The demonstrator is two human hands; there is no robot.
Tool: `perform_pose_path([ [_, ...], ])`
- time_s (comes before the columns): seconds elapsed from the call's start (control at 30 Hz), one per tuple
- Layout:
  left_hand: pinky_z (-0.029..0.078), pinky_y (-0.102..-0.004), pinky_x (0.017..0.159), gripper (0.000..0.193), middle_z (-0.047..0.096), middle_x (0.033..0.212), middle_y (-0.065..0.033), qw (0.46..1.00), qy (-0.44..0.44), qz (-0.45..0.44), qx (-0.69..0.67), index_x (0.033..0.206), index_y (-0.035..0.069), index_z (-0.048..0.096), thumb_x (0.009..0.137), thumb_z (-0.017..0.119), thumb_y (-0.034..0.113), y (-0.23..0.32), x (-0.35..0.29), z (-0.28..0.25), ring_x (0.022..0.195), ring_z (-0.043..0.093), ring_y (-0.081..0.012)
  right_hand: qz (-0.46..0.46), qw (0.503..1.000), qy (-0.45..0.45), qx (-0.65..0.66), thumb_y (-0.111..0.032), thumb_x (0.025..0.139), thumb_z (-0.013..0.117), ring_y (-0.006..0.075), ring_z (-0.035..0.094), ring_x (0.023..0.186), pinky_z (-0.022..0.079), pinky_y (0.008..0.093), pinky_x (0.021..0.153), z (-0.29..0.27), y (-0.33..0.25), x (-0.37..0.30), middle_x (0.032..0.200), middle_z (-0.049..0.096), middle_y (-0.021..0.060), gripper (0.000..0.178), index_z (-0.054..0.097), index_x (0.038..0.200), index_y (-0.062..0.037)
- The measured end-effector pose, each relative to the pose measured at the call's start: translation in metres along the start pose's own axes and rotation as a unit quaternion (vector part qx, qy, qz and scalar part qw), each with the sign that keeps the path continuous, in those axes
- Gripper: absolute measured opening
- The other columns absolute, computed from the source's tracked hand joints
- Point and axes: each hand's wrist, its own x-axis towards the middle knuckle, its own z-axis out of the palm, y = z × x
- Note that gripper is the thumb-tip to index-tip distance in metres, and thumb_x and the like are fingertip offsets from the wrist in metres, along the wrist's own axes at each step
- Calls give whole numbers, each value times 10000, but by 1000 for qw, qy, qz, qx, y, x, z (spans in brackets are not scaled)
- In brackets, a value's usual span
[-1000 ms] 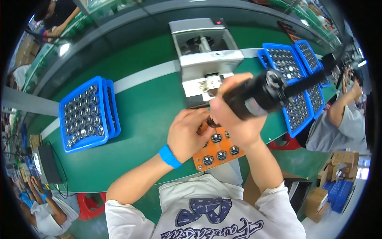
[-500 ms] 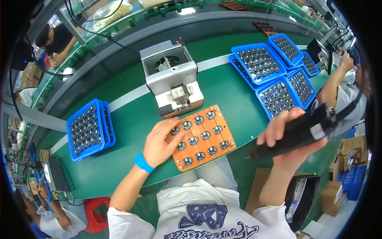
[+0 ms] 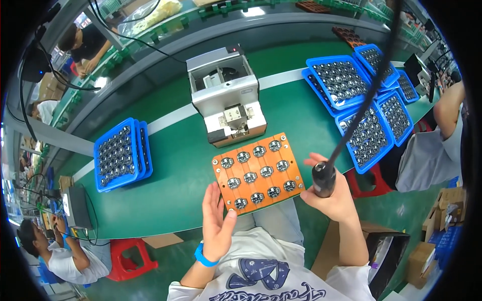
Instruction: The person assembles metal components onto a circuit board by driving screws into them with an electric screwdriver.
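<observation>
An orange fixture plate [image 3: 258,161] lies on the green bench in front of me, with several small round circuit boards seated in rows and screws near its corners. My left hand [image 3: 217,220], a blue band at its wrist, is at the plate's near left corner. Its fingers are stretched out along the edge, and the thumb is by the corner. At the plate's right edge, my right hand [image 3: 335,198] is wrapped round a black electric screwdriver [image 3: 324,179] seen end-on. A cable rises from it; its tip is hidden.
Behind the plate stands a grey-white machine [image 3: 226,95]. Blue trays of round parts are stacked at the left [image 3: 116,155] and grouped at the right [image 3: 337,80]. The screwdriver cable [image 3: 365,108] crosses in front of the right trays. Another person [image 3: 434,145] sits at the right.
My left hand has moved off the circuit boards to the plate's near left corner. My right hand has brought the screwdriver left to the plate's right edge and turned it upright.
</observation>
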Motion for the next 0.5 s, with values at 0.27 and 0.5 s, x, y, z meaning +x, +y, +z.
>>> perform_pose_path([
  [0.27,187,-462,1224,823,177,1617,-228,998,-38,-1,50,1569,-29,94,920,599,0,6,6,-2,1517,187,-331,23,996,-22,-81,-30,716,817,103,652,867,537,282,772,-3,15,7,1240,636,171,716,523,1367,14],
  [0.5,228,-453,1208,829,197,1602,-270,999,3,-27,-42,1571,-13,87,922,603,4,11,5,4,1491,254,-335,86,994,-32,-63,-84,729,814,268,588,1245,470,417,1050,4,7,12,1273,626,191,655,541,1304,71],
])
